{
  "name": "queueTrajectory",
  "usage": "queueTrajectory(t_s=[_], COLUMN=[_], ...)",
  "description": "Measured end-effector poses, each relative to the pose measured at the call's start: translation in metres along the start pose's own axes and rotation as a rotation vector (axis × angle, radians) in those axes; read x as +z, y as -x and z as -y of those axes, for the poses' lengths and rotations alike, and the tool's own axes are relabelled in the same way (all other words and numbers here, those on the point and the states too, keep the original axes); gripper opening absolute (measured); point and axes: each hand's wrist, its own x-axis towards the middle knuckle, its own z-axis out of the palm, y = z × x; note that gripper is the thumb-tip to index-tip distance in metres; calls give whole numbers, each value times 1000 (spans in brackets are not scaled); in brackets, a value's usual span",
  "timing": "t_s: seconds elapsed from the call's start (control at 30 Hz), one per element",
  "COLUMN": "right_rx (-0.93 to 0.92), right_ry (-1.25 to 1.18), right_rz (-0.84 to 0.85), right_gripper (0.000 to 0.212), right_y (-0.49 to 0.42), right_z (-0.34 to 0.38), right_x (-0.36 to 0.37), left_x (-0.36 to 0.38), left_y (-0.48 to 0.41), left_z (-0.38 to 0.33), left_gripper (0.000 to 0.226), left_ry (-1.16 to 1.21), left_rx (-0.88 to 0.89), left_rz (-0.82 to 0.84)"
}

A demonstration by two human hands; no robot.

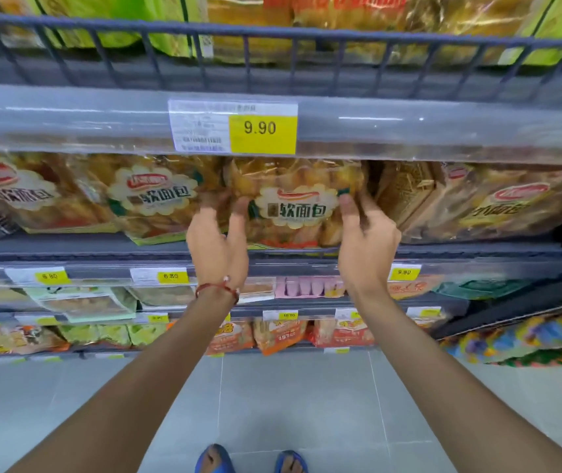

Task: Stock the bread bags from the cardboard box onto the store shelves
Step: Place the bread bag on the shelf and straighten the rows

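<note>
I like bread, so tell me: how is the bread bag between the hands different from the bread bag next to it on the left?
The middle bread bag has the left hand and right hand at its sides; the left bread bag is untouched. The middle one faces straight out; the left one sits tilted. Both share one shelf and label design.

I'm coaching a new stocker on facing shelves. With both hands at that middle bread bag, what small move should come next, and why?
Probably ease the middle bread bag a little further back and square it. The left hand and right hand flank it with fingertips at its sides, and its bottom edge sits at the shelf lip, further forward than the neighbouring bag.
</note>
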Motion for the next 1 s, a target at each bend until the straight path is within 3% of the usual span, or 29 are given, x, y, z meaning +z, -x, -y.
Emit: queueTrajectory(t_s=[0.2,0.3,0.5,0.7,0.8,1.0], right_rx=[-6,-8,-6,-108,-144,-147], right_ry=[-31,-41,71,14,26,174], right_rz=[2,75,297,181,176,144], right_gripper=[43,42,68,103,115,115], right_y=[-1,4,7,4,3,-4], right_z=[0,-3,-21,-9,-11,-8], right_x=[-1,-4,-6,-2,1,14], left_x=[1,0,0,10,17,22], left_y=[-4,3,15,19,22,13], left_z=[-5,-5,24,10,-1,1], left_gripper=[32,31,66,61,68,65], left_ry=[52,63,-139,-23,-61,-163], left_rx=[23,10,119,135,174,186], left_rz=[-59,-10,218,148,138,108])
